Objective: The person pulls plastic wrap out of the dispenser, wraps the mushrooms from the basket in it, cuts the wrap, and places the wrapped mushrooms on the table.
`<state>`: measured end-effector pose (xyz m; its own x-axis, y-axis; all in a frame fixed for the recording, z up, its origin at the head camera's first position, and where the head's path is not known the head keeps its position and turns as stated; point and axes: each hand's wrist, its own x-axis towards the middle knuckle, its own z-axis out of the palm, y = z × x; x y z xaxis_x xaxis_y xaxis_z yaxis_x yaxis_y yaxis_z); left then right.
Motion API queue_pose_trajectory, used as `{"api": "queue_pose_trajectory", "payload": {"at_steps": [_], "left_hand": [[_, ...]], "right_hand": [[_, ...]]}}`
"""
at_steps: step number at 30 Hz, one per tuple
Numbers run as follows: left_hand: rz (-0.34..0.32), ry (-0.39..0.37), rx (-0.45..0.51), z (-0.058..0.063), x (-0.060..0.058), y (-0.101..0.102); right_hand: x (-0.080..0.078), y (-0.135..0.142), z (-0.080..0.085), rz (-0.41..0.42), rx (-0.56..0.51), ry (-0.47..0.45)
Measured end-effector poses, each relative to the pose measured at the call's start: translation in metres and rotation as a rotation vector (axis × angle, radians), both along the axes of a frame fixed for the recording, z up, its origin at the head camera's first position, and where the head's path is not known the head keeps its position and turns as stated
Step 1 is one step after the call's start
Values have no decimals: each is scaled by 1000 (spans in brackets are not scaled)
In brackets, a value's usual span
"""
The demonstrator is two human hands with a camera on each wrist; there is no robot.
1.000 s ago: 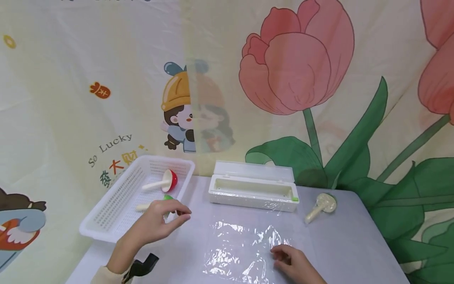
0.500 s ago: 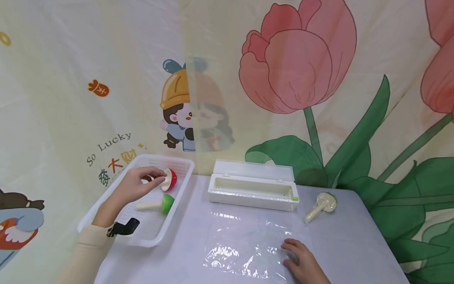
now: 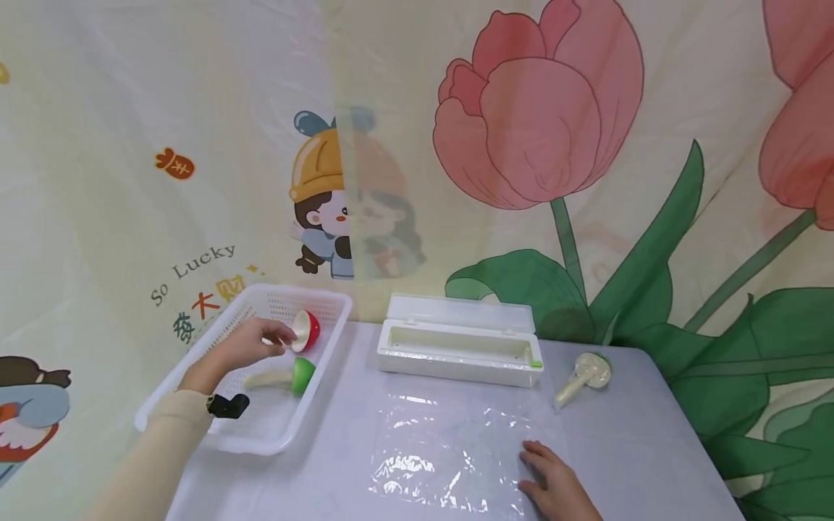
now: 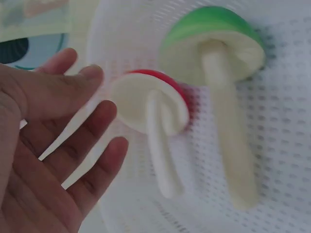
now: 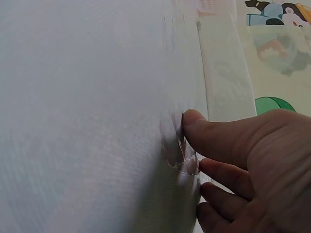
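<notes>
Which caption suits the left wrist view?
Left hand near red-capped mushroom and green-capped mushroom in white perforated plastic basket.

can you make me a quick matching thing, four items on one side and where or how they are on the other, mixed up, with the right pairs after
1. red-capped toy mushroom
2. clear plastic film sheet
3. long white box
4. film-wrapped toy mushroom

A. lid tipped back, the inside showing
B. on the table, to the right of the box
C. inside the white basket
D. spread flat in front of the box, with the right hand at its edge

Pairs: 1-C, 2-D, 3-A, 4-B
</notes>
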<state>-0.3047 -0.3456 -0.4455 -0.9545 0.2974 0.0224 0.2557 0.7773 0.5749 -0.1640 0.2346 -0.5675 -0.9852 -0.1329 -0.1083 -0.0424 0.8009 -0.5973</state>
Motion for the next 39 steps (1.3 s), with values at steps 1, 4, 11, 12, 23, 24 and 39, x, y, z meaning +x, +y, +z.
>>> {"api": "queue_pose_trajectory", "payload": {"at_steps": [1, 4, 11, 12, 23, 24, 39], "left_hand": [[2, -31, -4, -4, 1, -2], [18, -103, -20, -14, 4, -6], [-25, -155, -70, -37, 1, -14], [-29, -155, -68, -40, 0, -15], [-7, -186, -19, -58, 3, -29], [-10, -183, -16, -60, 4, -30], [8, -158, -83, -52, 7, -22]], "right_hand": [[0, 0, 0, 6, 4, 2], [1, 2, -1, 23, 5, 28], [3, 6, -2, 28, 8, 46], [4, 6, -2, 28, 7, 57], [7, 7, -7, 12, -19, 95], [7, 7, -7, 9, -27, 92], [9, 10, -11, 65, 17, 208]]}}
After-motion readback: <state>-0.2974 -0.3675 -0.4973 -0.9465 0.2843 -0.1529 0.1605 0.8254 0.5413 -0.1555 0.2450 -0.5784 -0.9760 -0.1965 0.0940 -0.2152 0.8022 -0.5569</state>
